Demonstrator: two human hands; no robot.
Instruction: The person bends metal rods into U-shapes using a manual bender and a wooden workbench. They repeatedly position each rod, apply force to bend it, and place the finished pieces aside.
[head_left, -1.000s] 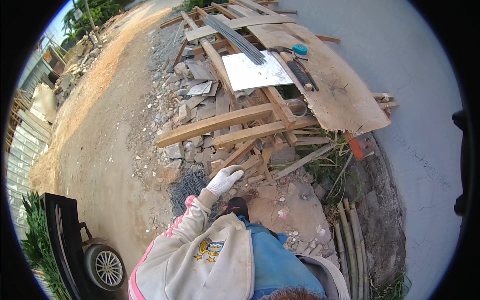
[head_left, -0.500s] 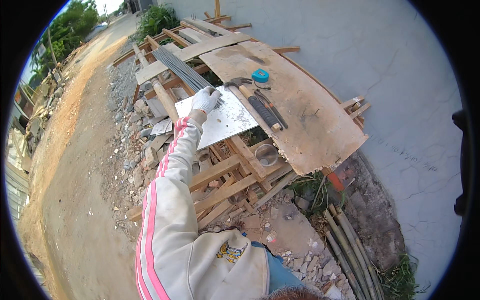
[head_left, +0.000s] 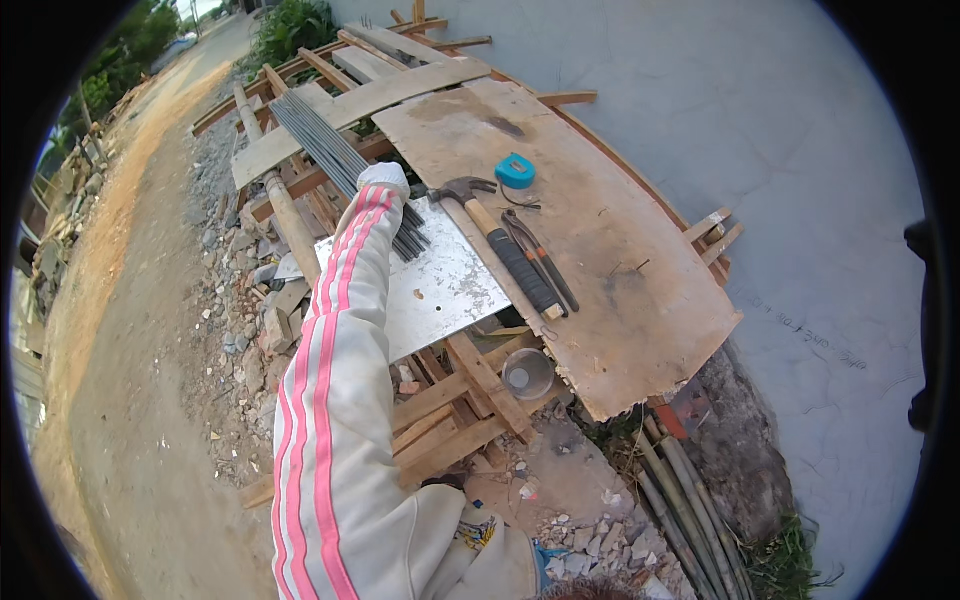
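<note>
A rough outdoor work spot lies beside a pale plastered wall, with a dirt road running along the other side. On the plywood tabletop and its timber frame, a bundle of thin steel rods lies slanting across a plank and onto a shiny metal sheet. The left hand, in a white glove, rests on top of the rods; whether its fingers are clenched around them cannot be told. Half a second ago this hand was at the sheet's edge, short of the bundle; now the arm is stretched further. Beside the sheet lie a hammer, pincers and a blue tape measure.
</note>
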